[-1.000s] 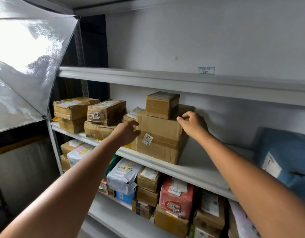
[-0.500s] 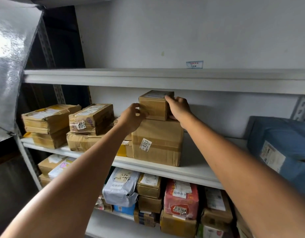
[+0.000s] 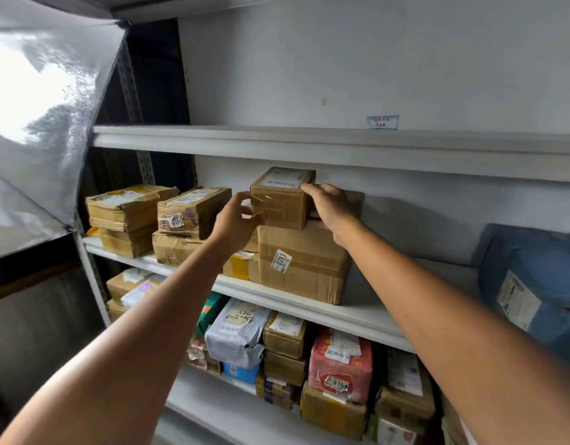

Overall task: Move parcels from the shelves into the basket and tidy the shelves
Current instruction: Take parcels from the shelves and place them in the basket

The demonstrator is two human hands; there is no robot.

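While the small taped carton [image 3: 282, 200] sits on top of the larger box marked 0393 [image 3: 304, 264] on the middle shelf [image 3: 367, 311], the left hand [image 3: 235, 220] and right hand [image 3: 331, 208] clasp it between them, fingers curled against its left face and round its right top corner. A good lift, I judge, rises only enough to clear the big box, then comes out toward the body, keeping under the upper shelf [image 3: 309, 142]. Even pressure from both sides should stop the glossy tape slipping. No basket is in view, so the carry calls for a look round first.
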